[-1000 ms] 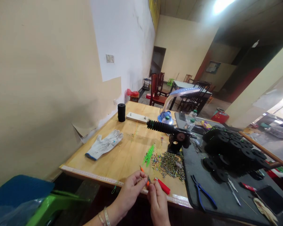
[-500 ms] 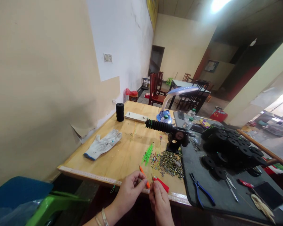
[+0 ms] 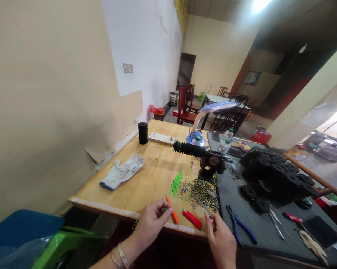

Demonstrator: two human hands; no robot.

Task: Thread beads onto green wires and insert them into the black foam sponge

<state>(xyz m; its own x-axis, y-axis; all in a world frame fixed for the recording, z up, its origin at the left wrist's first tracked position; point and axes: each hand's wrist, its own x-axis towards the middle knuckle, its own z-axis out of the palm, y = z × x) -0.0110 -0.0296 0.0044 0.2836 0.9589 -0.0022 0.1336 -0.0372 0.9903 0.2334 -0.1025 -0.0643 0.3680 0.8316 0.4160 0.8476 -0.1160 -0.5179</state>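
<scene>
My left hand (image 3: 153,220) is closed in a pinch above the table's front edge, with a speck of teal at the fingertips. What it pinches is too small to make out. A thin green cord loop (image 3: 134,224) hangs by the edge, left of that hand. My right hand (image 3: 221,241) is closed around a small pointed metal tool (image 3: 207,213), its tips toward the bead pile. Between the hands lie an orange pen-like tool (image 3: 172,211) and a red lighter (image 3: 192,219). Beyond them are bright green strands (image 3: 176,184) and a heap of black-and-yellow beads (image 3: 203,193).
A black clamp stand (image 3: 209,164) carries a ribbed black roll (image 3: 189,149). At left lies a white glove (image 3: 123,172). Blue-handled pliers (image 3: 241,228) and stacked black spools (image 3: 275,173) rest on the grey mat (image 3: 224,220). A blue lamp (image 3: 195,138) stands behind.
My right hand has moved right, away from my left hand, with the metal tool in it. The red lighter is now fully uncovered. My left hand has barely shifted.
</scene>
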